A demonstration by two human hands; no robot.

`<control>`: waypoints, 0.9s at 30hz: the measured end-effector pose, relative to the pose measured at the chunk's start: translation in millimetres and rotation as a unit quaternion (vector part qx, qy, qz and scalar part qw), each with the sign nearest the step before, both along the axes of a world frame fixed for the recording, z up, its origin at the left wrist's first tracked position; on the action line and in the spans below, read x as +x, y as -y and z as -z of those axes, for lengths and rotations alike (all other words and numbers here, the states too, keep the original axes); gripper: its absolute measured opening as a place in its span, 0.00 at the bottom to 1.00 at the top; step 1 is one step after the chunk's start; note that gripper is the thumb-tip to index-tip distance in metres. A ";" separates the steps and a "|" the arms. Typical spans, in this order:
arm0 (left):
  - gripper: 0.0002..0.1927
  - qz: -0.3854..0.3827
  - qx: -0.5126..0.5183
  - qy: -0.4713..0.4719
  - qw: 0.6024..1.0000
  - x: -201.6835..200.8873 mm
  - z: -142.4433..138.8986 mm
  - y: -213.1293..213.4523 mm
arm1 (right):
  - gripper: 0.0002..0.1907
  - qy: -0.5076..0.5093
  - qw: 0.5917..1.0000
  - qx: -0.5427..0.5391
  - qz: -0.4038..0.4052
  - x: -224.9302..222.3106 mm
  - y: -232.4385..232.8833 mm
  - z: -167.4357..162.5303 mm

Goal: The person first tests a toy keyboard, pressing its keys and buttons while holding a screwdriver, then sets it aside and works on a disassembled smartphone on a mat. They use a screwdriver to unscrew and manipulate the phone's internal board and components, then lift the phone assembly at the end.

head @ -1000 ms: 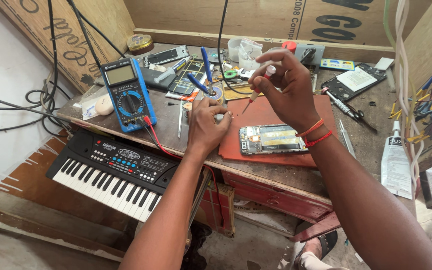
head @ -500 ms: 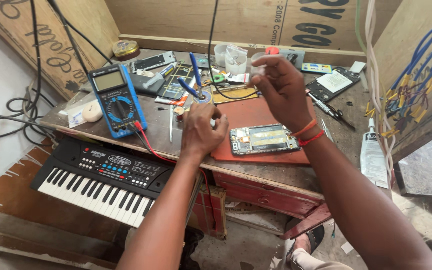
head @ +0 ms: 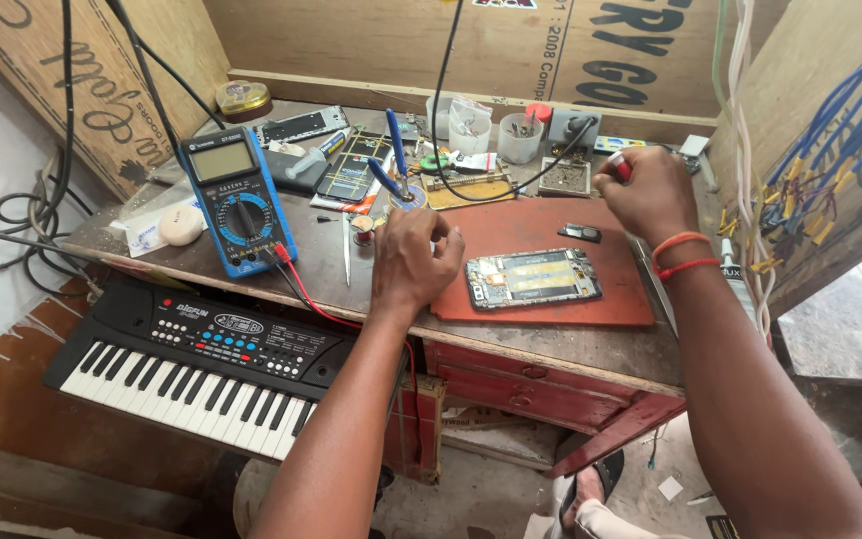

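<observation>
**Both hands closing on small tools over an opened phone**

Right now the left hand is resting on the desk at the left edge of the red mat, its fingers curled shut around something small near a little round tin; what it is pinching is hidden under the knuckles. The right hand is hovering over the far right corner of the mat, closed around a small red-tipped tool, most of it buried in the fist.

The opened phone is lying flat on the mat between the two hands, touched by neither, its inner boards and metal shields showing. It is probably light, stiff and fragile, so holding it by the outer frame edges looks safer than pressing on the exposed parts.

A small dark part is sitting on the mat just beyond the phone; its kind is too small to tell. A blue multimeter is leaning at the left, above a black keyboard.
</observation>
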State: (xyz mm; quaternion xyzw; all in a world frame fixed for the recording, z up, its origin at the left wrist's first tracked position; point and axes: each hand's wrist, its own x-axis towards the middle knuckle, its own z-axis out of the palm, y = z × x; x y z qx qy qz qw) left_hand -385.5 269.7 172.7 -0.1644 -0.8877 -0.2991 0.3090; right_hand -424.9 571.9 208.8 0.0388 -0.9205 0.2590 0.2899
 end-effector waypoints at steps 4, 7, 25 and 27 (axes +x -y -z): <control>0.11 0.013 0.005 -0.009 1.000 0.0 0.2 1.6 | 0.07 0.111 0.994 -0.013 -0.003 -23.1 -20.6 1.6; 0.10 0.017 0.010 -0.001 1.000 -1.0 1.2 2.2 | 0.08 0.156 0.986 -0.052 -0.040 -26.3 -28.1 13.0; 0.05 0.240 -0.058 -0.048 0.968 -17.9 -5.4 -18.6 | 0.13 0.092 0.995 -0.008 -0.032 -32.8 -24.3 16.9; 0.06 0.284 -0.087 -0.065 0.953 -28.9 -5.6 -26.4 | 0.13 0.110 0.993 -0.011 -0.040 -31.9 -27.7 16.2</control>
